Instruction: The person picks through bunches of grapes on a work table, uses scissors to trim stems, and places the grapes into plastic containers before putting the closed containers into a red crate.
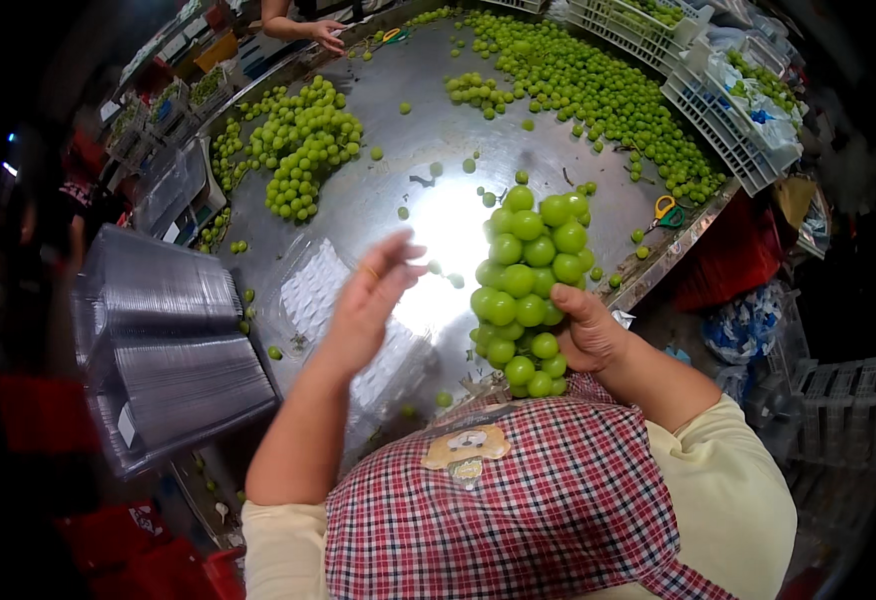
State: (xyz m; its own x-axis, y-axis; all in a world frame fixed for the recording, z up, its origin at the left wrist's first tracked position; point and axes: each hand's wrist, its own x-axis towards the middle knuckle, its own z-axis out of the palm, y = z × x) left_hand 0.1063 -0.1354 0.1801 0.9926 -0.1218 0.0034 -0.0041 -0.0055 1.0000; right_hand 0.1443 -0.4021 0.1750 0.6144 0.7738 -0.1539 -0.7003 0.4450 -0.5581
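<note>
A large bunch of green grapes [528, 277] is held up by my right hand [592, 326], its thumb against the bunch's right side and the other fingers mostly hidden behind the fruit. My left hand [378, 289], slightly blurred, is raised left of the bunch with its fingers apart, holding nothing. Beneath and beside my left arm, a clear plastic tray with a white woven-look liner [314, 292] lies on the metal table [385, 180]. Loose grapes are scattered on the tabletop between my left hand and the bunch.
Stacked clear plastic containers [183, 330] stand at the left edge. More bunches [303, 146] lie at the back left, and a broad heap of grapes [595, 90] at the back right. Scissors [667, 213] rest near the right edge, beside white crates [730, 120]. Another person's hand [325, 34] is at the far edge.
</note>
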